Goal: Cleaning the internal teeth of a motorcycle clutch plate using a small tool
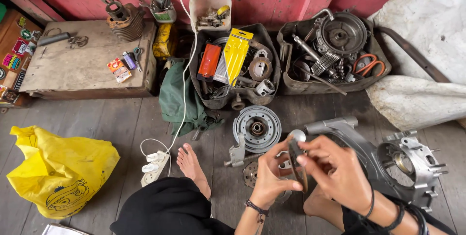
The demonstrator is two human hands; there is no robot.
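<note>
I sit on a wooden floor with both hands raised in front of me. My left hand (271, 177) and my right hand (336, 171) together pinch a thin dark ring-shaped part (297, 160), held edge-on, with a small round silvery piece at its top. Below the hands lie a grey metal wheel hub (257, 128) and a small toothed disc (251, 173). A grey engine casing (388, 160) rests to the right of my right hand.
Two black tubs of metal parts (228, 99) (291, 87) stand by the pink wall. A low wooden box (82, 65) bears an engine cylinder. A yellow plastic bag (58, 172), a white power strip (154, 167), a green cloth (182, 97) and my bare foot (191, 163) lie left.
</note>
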